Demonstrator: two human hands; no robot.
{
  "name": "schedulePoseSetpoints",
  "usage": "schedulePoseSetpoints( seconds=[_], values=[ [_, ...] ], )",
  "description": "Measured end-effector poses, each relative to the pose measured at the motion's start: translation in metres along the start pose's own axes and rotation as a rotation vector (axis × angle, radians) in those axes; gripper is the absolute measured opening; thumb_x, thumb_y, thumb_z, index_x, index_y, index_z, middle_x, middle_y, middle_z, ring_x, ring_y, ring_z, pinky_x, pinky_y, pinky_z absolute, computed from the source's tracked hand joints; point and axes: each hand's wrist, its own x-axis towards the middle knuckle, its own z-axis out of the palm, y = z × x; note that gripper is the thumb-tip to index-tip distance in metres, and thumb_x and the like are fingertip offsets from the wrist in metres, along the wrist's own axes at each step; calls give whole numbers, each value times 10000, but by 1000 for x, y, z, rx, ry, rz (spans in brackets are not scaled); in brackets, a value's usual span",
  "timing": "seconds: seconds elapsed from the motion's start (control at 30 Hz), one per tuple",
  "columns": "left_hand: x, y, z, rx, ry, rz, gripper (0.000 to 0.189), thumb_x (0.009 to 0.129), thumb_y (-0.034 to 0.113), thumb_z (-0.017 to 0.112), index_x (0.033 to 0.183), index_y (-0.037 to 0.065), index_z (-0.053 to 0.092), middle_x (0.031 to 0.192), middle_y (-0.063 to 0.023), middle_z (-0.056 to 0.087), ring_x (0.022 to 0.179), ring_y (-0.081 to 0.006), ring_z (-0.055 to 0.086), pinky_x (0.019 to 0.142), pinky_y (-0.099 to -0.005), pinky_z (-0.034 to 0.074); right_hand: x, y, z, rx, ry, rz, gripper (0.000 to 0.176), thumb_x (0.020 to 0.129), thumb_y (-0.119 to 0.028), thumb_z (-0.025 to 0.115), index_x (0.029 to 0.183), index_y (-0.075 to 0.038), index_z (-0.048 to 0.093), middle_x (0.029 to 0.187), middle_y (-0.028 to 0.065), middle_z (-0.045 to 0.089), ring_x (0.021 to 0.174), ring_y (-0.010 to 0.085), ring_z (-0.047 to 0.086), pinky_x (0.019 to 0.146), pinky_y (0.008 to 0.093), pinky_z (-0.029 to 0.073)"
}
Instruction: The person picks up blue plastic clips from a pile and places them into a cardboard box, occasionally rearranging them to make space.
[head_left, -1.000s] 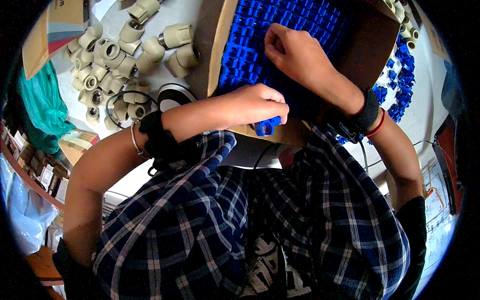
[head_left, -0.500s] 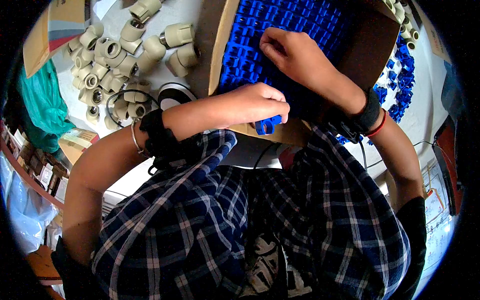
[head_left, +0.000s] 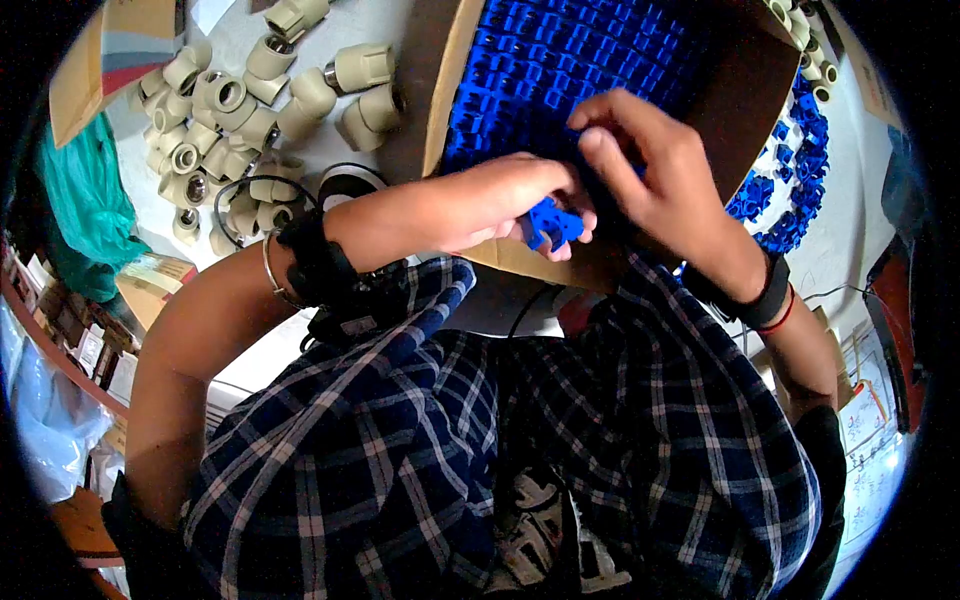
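Rows of blue pipe clips (head_left: 560, 50) are seen packed side by side across the cardboard box (head_left: 745, 100), so most of its visible floor is already covered. One more blue clip (head_left: 553, 222) is pinched between the thumb and fingertips of the left hand (head_left: 490, 200) at the near edge of the box. The right hand (head_left: 655, 180) is held just right of it, above the near rows, with its fingers loosely spread and curled, gripping nothing. A loose heap of blue clips (head_left: 790, 190) is left outside the box, on its right. Beige pipe fittings (head_left: 230, 110) are scattered at far left.
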Motion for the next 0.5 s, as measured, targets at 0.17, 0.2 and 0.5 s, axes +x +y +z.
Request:
schedulePoseSetpoints(
  seconds=[0.17,0.2,0.5],
  values=[
    [7,-2,-4,-174,70,137,290,995,292,377,1061,73,555,966,-29,588,857,-134,604,738,-300,534,-16,-6,6,-134,-104,-143,516,800,-360,697,1161,-39,517,1011,160,622,883,333,634,745,389,534],
    [9,-4,-2,-224,82,180,285,994,283,376,1061,71,555,960,-27,588,863,-136,603,754,-300,532,-16,-4,7,-135,-103,-143,516,800,-360,697,1161,-39,517,1011,160,622,883,333,634,745,389,534],
    [0,6,11,-294,267,185,216,986,308,436,1039,154,578,995,-9,597,948,-142,583,754,-368,518,-8,-10,3,-210,-76,-287,375,764,-264,714,1040,-51,576,903,126,607,799,310,608,677,375,512]
  ],
)
